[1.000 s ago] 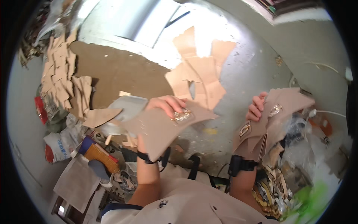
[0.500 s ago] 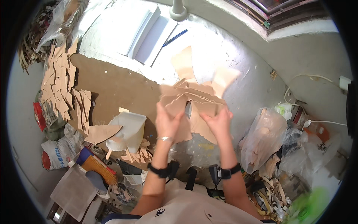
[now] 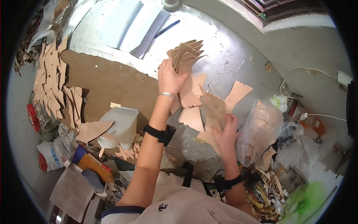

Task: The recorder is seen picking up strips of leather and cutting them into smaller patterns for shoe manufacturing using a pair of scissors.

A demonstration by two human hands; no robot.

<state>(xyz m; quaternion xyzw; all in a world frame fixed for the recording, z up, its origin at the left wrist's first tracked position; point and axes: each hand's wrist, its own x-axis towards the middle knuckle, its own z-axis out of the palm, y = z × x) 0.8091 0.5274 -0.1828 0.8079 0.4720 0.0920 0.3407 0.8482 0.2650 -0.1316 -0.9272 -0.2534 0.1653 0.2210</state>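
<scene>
My left hand (image 3: 172, 79) is closed round a fanned stack of tan, leather-like cut pieces (image 3: 187, 56) with wavy ends, held up above the worktable. Lower and to the right, my right hand (image 3: 225, 135) grips a blurred tan piece (image 3: 213, 106) at its near end. Between the hands, more loose pieces lie overlapping on the grey tabletop, among them a flared piece (image 3: 192, 116) with a scalloped edge. Another flared piece (image 3: 238, 93) lies to the right, beyond my right hand.
Rows of tan pieces (image 3: 50, 82) cover the left end of a brown board (image 3: 108, 80). A whitish plastic tub (image 3: 128, 123) stands near the front edge. White sheets (image 3: 143, 28) and a blue pen (image 3: 167, 28) lie at the back. A filled clear bag (image 3: 261, 127) is at right.
The bunch of pieces formerly between both hands is now split. My left hand has moved up and away with a stack; my right hand has come lower, holding a piece.
</scene>
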